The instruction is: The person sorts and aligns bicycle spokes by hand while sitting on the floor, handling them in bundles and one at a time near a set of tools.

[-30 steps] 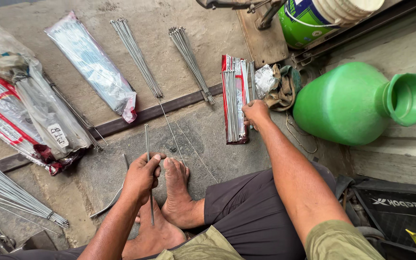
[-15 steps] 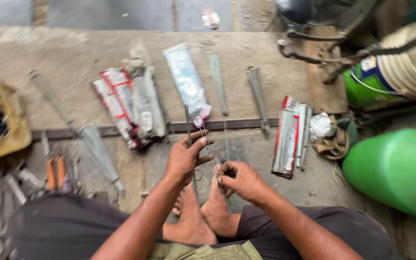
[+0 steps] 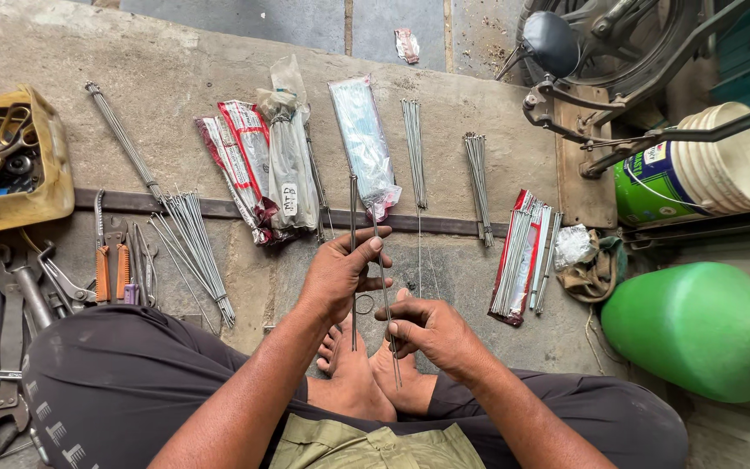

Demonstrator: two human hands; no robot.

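Seated cross-legged on the floor [image 3: 219, 61], bare feet [image 3: 366, 382] at lower centre.

At the far left edge: one yellow tray [image 3: 19, 204] holding tools. Below it, wrenches [image 3: 10, 295] and orange-handled pliers [image 3: 111, 265] on the floor; exact count of tools unclear. Just right of those: a long spoke bundle [image 3: 123, 143] slanting from upper left, and a fanned loose bundle [image 3: 193, 243].

Upper centre: red-and-white packets [image 3: 240, 161], apparently two, touching a clear packet [image 3: 292, 161]; next right, one bluish packet [image 3: 362, 143].

Left hand [image 3: 340, 274], centre of frame: fingers curled, thumb and fingertips pinching one spoke [image 3: 352, 208]. Spoke upright in the picture, long axis running top to bottom, top end rising above the hand over the bluish packet, lower end dropping past the hand toward the feet.

Right hand [image 3: 431, 334], just right of and below the left: fingers closed loosely round a second spoke [image 3: 384, 287]. Second spoke also near vertical, tilted slightly, upper end leaning left toward the left hand, lower end pointing down beside the right hand. The two spokes just beside each other, almost parallel; touching or apart cannot be told. Two held spokes in all, one per hand.

Right of centre: two thin bundles [image 3: 414, 148] [image 3: 476, 174] lying lengthwise up the frame, then one opened red pack [image 3: 518, 260] of spokes, a plastic wad [image 3: 573, 245] and a rag [image 3: 596, 274].

Far right: one white bucket [image 3: 722, 165] with a green band, one green jug [image 3: 696, 330] on its side, and a metal stand [image 3: 601, 78] at the upper right.
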